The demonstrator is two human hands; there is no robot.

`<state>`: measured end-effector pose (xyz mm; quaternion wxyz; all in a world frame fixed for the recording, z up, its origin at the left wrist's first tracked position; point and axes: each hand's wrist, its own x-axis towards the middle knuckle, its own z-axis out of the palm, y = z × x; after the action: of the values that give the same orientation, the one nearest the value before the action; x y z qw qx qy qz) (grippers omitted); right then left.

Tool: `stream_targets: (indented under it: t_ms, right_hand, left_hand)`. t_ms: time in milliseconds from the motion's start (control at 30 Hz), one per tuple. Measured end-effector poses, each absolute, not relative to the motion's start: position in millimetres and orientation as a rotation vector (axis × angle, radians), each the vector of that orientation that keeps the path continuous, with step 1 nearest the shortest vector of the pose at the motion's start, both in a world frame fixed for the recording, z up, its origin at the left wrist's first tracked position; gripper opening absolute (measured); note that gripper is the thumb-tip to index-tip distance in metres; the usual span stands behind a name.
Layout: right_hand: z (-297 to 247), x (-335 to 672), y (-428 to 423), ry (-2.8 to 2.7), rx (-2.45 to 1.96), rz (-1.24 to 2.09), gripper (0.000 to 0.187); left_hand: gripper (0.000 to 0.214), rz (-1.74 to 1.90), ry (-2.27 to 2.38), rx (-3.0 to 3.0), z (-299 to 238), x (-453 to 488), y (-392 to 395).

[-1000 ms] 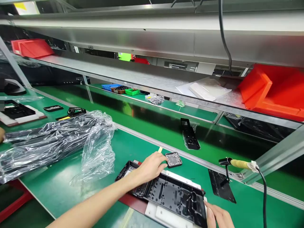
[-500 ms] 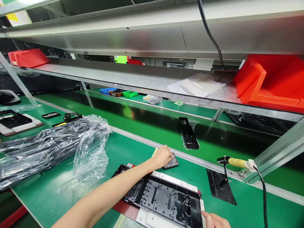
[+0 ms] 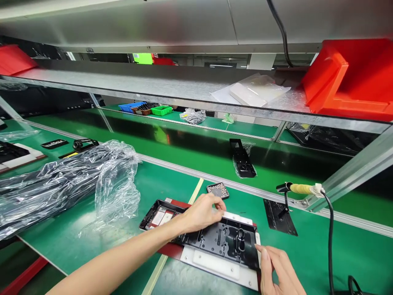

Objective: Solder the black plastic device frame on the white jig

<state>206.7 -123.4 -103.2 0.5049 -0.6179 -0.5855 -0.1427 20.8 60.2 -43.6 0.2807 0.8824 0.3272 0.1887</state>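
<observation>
1. Nearest in: right hand [image 3: 278,268] at the bottom edge, fingers loosely spread, fingertips pressed against the right end of the black plastic housing [image 3: 211,237]. Gripping nothing, just bracing, likely to stop the part sliding.
2. Left hand [image 3: 202,213] reaching in over the housing's far edge, fingers curled and pinched together near the thumb. Too small to tell whether anything sits between the fingertips.
3. Housing lying open side up, ribs and slots showing, seated on a white fixture plate [image 3: 215,266] with a red base [image 3: 167,249] beneath. Looks nested there to keep it square and steady for both hands.
4. All of it resting on the green bench mat [image 3: 353,254], with a strip of pale tape [image 3: 196,191] running away from the fixture.
5. Just beyond the left hand: small black tray [image 3: 217,190] of tiny silvery parts, parked within easy reach.
6. Off to the right: flat black panel [image 3: 280,216] on the mat, and a yellow-handled tool [image 3: 299,189] propped on a stand above it, cable trailing down.
7. Off to the left: crumpled clear plastic bag [image 3: 70,176] over dark parts.
8. Further back: black bracket in a bag [image 3: 242,162] on the dark belt.
9. Furthest: red bin [image 3: 353,78] up on the metal shelf.
</observation>
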Motion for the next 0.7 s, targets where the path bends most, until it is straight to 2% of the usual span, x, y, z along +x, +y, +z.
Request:
stream_targets:
  t_ms: [200,367,700]
  right_hand:
    - [-97,212,-125,-1.417,-1.598,-0.260,0.019]
    - [-88,207,-125,-1.395,-1.581,-0.207,0.021]
    - [-99,209,-126,-1.376,-1.629,-0.131,0.020]
  left_hand:
    - [0.008,0.476,0.714,2.293,-51,2,14]
    - [0.006,0.498,0.575,2.366,-62,6,13]
    - [0.015,0.612,0.398,2.526,-82,3,9]
